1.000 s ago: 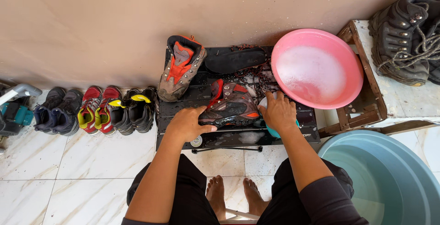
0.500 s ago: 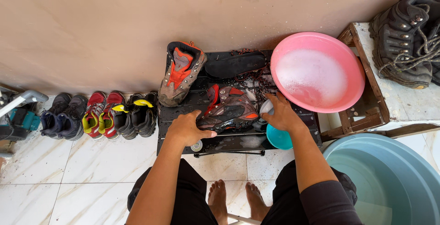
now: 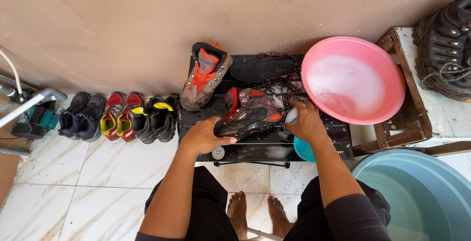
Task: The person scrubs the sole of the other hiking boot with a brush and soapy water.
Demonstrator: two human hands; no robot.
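Observation:
A wet grey and red hiking boot point(image 3: 251, 114) lies on its side on a low black slatted table point(image 3: 338, 140). My left hand point(image 3: 206, 134) grips its heel end. My right hand point(image 3: 307, 122) rests at the toe end, closed around a small pale object that is mostly hidden; I cannot tell what it is. The matching boot point(image 3: 205, 75) stands on the table's far left corner against the wall. A black insole point(image 3: 262, 68) and dark laces lie at the back of the table.
A pink basin point(image 3: 354, 78) of soapy water sits on the table's right end. A teal bucket point(image 3: 414, 197) stands at the lower right, a small blue cup point(image 3: 303, 149) under my right wrist. Several shoes point(image 3: 120, 116) line the wall at left. Black boots point(image 3: 444, 49) rest on a wooden stand.
The boot has turned onto its side and shifted slightly left under my hands. My right hand moved from on top of it to its toe end near the pink basin.

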